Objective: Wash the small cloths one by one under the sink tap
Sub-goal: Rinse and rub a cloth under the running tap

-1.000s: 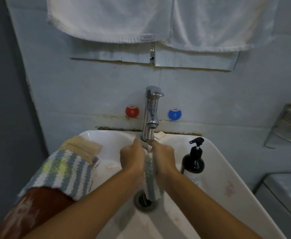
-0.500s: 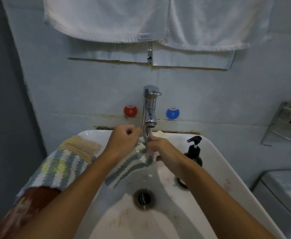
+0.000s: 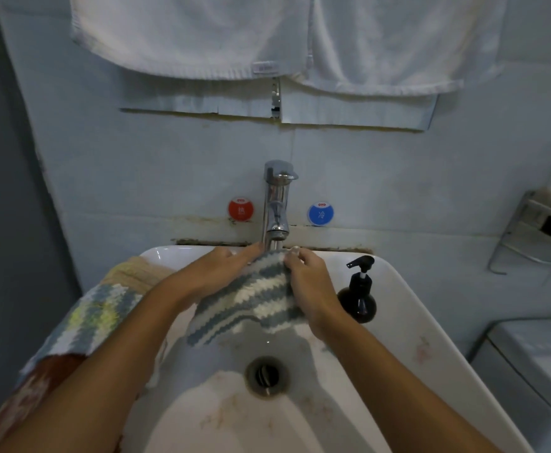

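**Head view: striped cloth spread under the tap**

Head camera looks down into the white sink [image 3: 424,308]. Both hands hold a blue-and-white striped cloth [image 3: 251,302] spread open just beneath the chrome tap [image 3: 277,204]. The left hand [image 3: 215,273] grips the cloth's left edge; the right hand [image 3: 310,289] pinches its upper right edge, fingers curled. More cloths [image 3: 97,315] lie piled on the sink's left rim. A dark pump bottle [image 3: 359,295] stands at the right.

Tap [image 3: 277,204]: shiny chrome metal. Sink [image 3: 431,322]: glossy white ceramic, stained. Striped cloth [image 3: 251,299]: nubby knit. Pump bottle [image 3: 359,295]: dark glossy plastic.
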{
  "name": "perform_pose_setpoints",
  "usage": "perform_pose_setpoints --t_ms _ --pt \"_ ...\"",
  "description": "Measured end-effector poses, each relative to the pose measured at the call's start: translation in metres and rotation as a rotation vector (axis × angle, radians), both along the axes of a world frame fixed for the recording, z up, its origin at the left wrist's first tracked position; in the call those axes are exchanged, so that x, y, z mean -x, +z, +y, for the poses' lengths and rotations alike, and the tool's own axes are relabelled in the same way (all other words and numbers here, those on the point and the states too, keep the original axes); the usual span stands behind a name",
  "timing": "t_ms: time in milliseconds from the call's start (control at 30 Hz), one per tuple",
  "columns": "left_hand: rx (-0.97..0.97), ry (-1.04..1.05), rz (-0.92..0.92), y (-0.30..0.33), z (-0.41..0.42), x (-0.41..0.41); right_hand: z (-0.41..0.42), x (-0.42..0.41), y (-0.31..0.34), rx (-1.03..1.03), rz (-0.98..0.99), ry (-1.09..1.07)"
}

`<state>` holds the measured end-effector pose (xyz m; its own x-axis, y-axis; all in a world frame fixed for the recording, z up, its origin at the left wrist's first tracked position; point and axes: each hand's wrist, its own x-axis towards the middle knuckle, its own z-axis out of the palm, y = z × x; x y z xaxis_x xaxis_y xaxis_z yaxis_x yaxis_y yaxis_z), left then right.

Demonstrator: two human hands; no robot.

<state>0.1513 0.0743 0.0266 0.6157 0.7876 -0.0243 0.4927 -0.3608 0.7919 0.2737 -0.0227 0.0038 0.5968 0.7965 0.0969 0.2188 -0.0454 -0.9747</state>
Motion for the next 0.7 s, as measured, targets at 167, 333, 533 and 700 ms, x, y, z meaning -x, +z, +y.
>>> perform_pose_setpoints --t_ms 167,333,533,700 --pt "-0.030 -0.082 0.270 0.007 0.012 0.018 0.005 0.003 -0.010 -0.059 -0.063 -0.198" --pt "0.107 0.002 0.140 0.008 0.019 0.030 -0.001 -0.013 -0.011 -0.113 -0.044 -0.372" --pt "0.281 0.334 -0.441 -0.011 0.001 0.004 0.007 -0.003 -0.014 -0.133 0.393 -0.254" --pt "0.421 0.510 -0.622 -0.027 -0.041 -0.032 0.011 0.027 -0.017 -0.050 0.554 -0.061"
